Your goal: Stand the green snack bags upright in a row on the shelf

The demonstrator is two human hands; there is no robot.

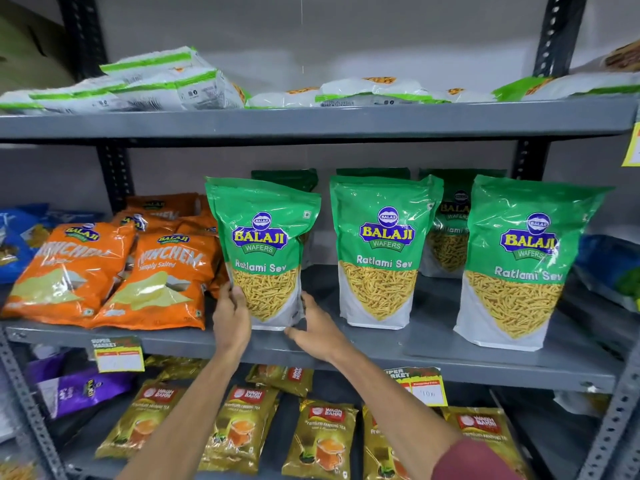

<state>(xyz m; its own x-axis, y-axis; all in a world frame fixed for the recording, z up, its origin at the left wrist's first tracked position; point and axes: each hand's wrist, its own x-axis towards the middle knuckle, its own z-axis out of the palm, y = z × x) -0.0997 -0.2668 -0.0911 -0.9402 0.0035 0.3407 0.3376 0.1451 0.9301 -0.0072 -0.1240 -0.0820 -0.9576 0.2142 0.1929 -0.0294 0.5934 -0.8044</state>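
Observation:
Three green Ratlami Sev bags stand upright along the front of the grey middle shelf (pixel 433 355). The left bag (pixel 263 237) is held at its base: my left hand (pixel 232 317) grips its lower left edge, and my right hand (pixel 317 329) presses against its lower right corner. The middle bag (pixel 384 251) and the right bag (pixel 523 261) stand free, apart from each other. Behind them more green bags (pixel 450 223) stand upright, mostly hidden.
Orange Crunchem bags (pixel 114 271) lean in a pile just left of the held bag. Blue bags (pixel 17 237) sit at the far left and another at the far right. White-green packs (pixel 166 81) lie on the upper shelf, and tea packets (pixel 242 427) fill the lower one.

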